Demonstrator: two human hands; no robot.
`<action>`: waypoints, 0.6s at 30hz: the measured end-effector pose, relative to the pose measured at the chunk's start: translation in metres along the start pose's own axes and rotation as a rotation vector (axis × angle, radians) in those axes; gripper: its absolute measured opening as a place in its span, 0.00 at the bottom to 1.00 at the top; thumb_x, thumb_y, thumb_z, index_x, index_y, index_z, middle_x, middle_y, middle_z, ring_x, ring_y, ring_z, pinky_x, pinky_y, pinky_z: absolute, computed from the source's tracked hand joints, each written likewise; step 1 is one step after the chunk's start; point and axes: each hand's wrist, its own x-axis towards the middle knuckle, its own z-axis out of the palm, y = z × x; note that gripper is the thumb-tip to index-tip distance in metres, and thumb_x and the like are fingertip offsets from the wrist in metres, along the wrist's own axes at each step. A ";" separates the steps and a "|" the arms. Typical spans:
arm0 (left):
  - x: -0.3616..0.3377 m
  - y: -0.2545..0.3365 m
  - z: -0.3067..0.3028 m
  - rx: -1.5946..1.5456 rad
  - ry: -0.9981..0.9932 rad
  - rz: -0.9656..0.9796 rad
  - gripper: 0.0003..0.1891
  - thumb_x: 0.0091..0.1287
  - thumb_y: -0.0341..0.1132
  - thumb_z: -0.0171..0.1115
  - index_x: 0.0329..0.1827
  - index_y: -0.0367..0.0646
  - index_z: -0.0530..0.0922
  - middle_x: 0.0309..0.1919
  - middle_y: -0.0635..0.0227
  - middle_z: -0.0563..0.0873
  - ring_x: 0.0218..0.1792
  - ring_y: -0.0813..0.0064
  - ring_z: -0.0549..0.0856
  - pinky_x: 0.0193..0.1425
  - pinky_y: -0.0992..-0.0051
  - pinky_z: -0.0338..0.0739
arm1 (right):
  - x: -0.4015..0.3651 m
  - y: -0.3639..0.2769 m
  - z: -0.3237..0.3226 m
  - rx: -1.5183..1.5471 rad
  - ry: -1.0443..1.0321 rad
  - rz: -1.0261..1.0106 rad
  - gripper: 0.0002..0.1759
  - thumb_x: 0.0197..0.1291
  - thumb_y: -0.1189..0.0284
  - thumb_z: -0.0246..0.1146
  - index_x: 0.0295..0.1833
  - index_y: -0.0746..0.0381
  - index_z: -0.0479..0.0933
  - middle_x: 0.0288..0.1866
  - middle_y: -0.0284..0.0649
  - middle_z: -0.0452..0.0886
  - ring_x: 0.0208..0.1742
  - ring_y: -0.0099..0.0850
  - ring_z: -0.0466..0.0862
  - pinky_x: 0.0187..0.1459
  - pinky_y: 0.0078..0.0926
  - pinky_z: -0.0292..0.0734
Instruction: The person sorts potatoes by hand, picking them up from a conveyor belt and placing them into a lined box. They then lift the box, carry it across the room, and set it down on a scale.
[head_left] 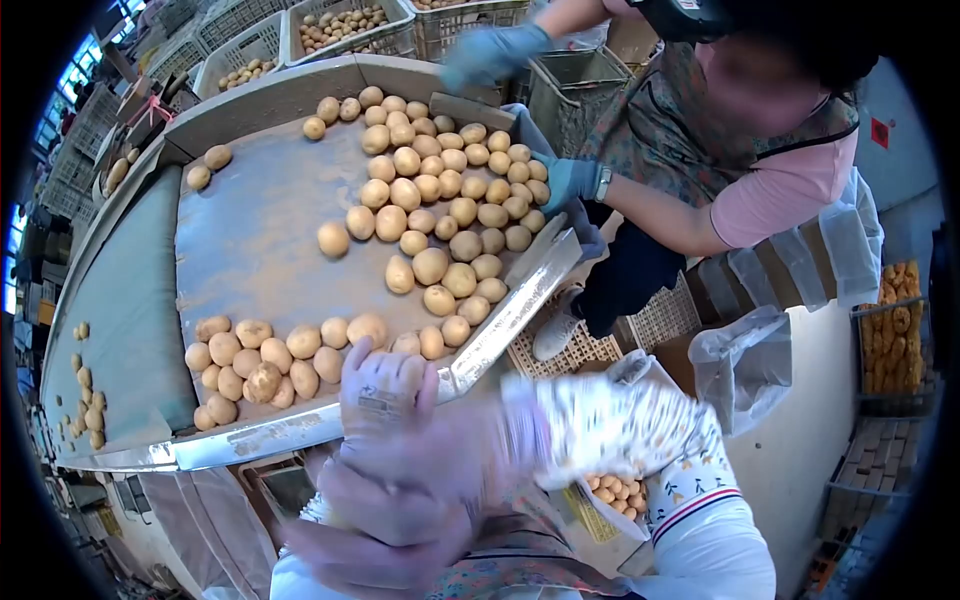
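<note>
My left hand, in a pale purple glove with a printed mark, is at the metal front edge of the sorting table. Its fingers are curled close behind a potato; whether they hold anything is hidden. Motion smears my right hand, also gloved, which crosses in front of my body below the left one; its fingers cannot be read. Potatoes are gathered along the front edge beside my left hand. A larger heap of potatoes covers the right side of the table.
Across the table's right corner a co-worker in blue gloves has one hand at the potatoes. Crates of potatoes line the back. A green belt runs at left. A container of potatoes and a plastic-lined box stand right.
</note>
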 end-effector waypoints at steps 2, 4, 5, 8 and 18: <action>0.003 0.007 -0.006 0.007 0.030 0.024 0.06 0.63 0.37 0.66 0.35 0.48 0.77 0.31 0.70 0.80 0.37 0.67 0.82 0.64 0.58 0.71 | 0.031 0.070 -0.049 -0.498 0.050 0.061 0.28 0.55 0.68 0.66 0.62 0.62 0.74 0.47 0.45 0.74 0.43 0.40 0.78 0.45 0.41 0.75; 0.000 0.011 -0.011 -0.016 -0.028 -0.004 0.08 0.62 0.34 0.68 0.41 0.47 0.79 0.37 0.69 0.84 0.42 0.67 0.83 0.67 0.56 0.70 | 0.041 0.137 -0.096 -1.012 0.043 0.273 0.30 0.55 0.69 0.67 0.66 0.61 0.73 0.53 0.48 0.74 0.50 0.43 0.77 0.53 0.44 0.73; 0.003 0.009 -0.011 -0.023 -0.032 0.001 0.08 0.62 0.33 0.68 0.41 0.48 0.79 0.37 0.70 0.84 0.42 0.67 0.83 0.67 0.56 0.70 | 0.032 0.151 -0.109 -1.136 0.002 0.369 0.31 0.55 0.69 0.67 0.67 0.60 0.73 0.56 0.49 0.74 0.54 0.45 0.77 0.57 0.45 0.72; 0.003 0.007 -0.009 -0.050 -0.096 -0.028 0.08 0.62 0.33 0.69 0.41 0.48 0.79 0.38 0.69 0.84 0.42 0.66 0.83 0.66 0.56 0.71 | -0.037 0.099 -0.082 -0.933 -0.108 0.393 0.34 0.52 0.70 0.69 0.67 0.60 0.75 0.62 0.53 0.74 0.61 0.50 0.77 0.63 0.49 0.70; -0.009 0.056 0.009 -0.348 -0.124 0.173 0.07 0.62 0.27 0.65 0.42 0.38 0.83 0.38 0.58 0.88 0.41 0.55 0.86 0.60 0.56 0.76 | -0.274 -0.108 0.021 -0.546 0.022 1.415 0.33 0.63 0.64 0.65 0.70 0.67 0.69 0.70 0.53 0.71 0.72 0.49 0.69 0.75 0.49 0.60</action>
